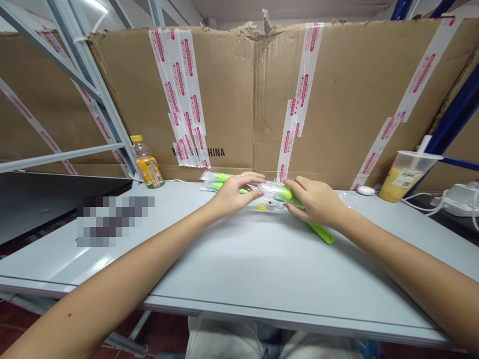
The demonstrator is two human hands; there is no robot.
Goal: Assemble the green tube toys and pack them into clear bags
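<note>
A long bright green-handled item with a clear plastic front part [275,191] is held above the table, its green handle [322,233] slanting down to the right. My right hand [316,202] is closed around its middle. At the clear end, my left hand [237,194] has its thumb and fingers on either side of the plastic, closed lightly on it. Behind my left hand lie similar green items in clear wrapping [217,177], partly hidden. Just below the held item rest a yellow ring [261,206] and small clear round pieces [280,206], one with a red spot.
A tall cardboard wall [232,99] closes off the back of the grey table [239,264]. An orange drink bottle [148,164] stands back left. At right are a drink cup with a straw [406,177], a white round case [365,190] and a power strip with cables [458,199]. A blurred patch covers something left.
</note>
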